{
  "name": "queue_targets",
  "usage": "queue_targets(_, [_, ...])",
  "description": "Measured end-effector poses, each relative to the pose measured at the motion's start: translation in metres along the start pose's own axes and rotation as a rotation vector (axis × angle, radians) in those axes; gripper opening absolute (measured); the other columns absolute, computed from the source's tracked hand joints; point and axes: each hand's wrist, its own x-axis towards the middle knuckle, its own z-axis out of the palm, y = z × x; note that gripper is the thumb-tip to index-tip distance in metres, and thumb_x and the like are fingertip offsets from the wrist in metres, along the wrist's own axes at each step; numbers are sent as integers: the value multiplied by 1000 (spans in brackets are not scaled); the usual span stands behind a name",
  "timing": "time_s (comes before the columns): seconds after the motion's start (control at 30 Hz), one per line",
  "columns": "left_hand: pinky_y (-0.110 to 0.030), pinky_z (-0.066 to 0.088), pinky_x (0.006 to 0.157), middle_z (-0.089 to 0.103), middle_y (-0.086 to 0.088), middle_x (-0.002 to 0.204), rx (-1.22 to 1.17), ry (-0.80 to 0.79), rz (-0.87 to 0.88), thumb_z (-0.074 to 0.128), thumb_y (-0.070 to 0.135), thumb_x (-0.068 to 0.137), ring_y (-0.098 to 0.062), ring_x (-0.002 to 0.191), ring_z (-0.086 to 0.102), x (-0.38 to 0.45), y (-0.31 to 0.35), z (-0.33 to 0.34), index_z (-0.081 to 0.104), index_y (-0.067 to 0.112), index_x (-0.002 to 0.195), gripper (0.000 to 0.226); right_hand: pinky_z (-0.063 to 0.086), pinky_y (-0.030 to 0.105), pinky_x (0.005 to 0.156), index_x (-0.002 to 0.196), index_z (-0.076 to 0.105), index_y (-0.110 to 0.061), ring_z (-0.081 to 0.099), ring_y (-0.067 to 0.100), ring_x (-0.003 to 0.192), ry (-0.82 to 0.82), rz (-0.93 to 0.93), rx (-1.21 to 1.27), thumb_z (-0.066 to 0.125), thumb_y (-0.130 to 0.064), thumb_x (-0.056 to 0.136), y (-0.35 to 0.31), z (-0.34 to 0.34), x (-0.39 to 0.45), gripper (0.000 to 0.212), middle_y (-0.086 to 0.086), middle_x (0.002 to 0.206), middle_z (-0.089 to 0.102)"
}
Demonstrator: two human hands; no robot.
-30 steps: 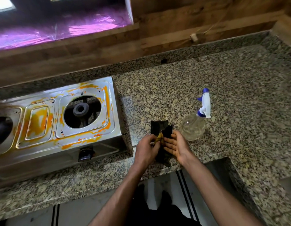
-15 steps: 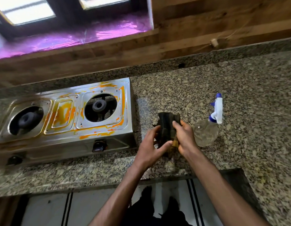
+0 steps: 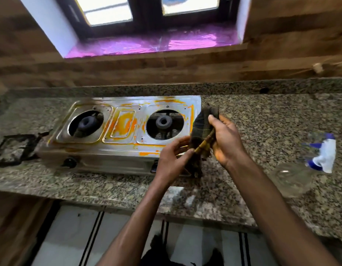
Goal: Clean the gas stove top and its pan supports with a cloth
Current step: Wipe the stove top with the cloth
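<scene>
Obs.: I have both hands on the cloth (image 3: 201,131), a dark checked rag stained orange. My right hand (image 3: 226,140) grips its upper bunch, thumb curled over the top; my left hand (image 3: 171,160) pinches a twisted, orange-soaked edge lower down. The cloth is raised off the granite counter (image 3: 262,120), just over the right end of the gas stove (image 3: 128,129).

Change: a second ago I was working the cloth low over the counter beside the spray bottle (image 3: 304,166). It is now lifted and carried left to the stove's edge, and my view has swung so that both burners show.

Reading: I judge the refolding nearly done and wiping about to resume. The stove top is far from clean: orange residue rings the right burner (image 3: 163,121), fills the centre panel (image 3: 124,124) and streaks the front lip.

One pan support (image 3: 13,148) lies on the counter left of the stove, touching its corner; frame blurred, its condition cannot be judged. No supports sit on the burners.

Note: fresh face of cloth outward, or the residue smears.
</scene>
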Motion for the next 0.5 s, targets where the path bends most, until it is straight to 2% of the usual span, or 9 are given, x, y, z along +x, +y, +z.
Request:
queue_targets(0.1, [-26, 55, 88, 72, -3, 113, -25, 4, 5, 64, -4, 89, -10, 103, 69, 4, 0, -39, 64, 7, 121, 34, 60, 31, 64, 100, 66, -12, 69, 13, 66, -31, -20, -47, 46, -9, 103, 7, 42, 2, 21, 2, 78, 72])
queue_targets(0.2, [-31, 56, 87, 72, -4, 111, -62, 15, 18, 63, -4, 89, -15, 102, 70, 14, -8, -86, 65, 13, 117, 33, 59, 39, 76, 103, 67, -14, 70, 19, 75, -46, -27, -120, 48, -13, 103, 26, 89, 9, 19, 5, 85, 72])
queue_targets(0.3, [-27, 56, 84, 73, -1, 108, -6, 14, 11, 65, -1, 89, -8, 98, 69, 28, -33, -149, 66, 18, 115, 33, 56, 44, 85, 97, 67, -14, 68, 23, 84, -51, -52, -220, 48, -15, 103, 61, 145, 23, 20, 9, 91, 71])
queue_targets(0.43, [-24, 58, 81, 74, 4, 104, 185, 39, -51, 70, 7, 85, 1, 89, 69, 42, -70, -223, 69, 20, 115, 32, 53, 28, 69, 87, 64, -15, 65, 7, 69, -52, -14, -331, 49, -12, 102, 116, 209, 41, 22, -10, 69, 69])
queue_targets(0.5, [-18, 56, 78, 74, 6, 100, 231, 80, -90, 72, 10, 84, 7, 81, 67, 47, -84, -255, 71, 20, 113, 31, 48, 31, 73, 83, 60, -16, 61, 15, 76, -62, 48, -423, 52, -15, 101, 145, 234, 48, 20, -3, 73, 64])
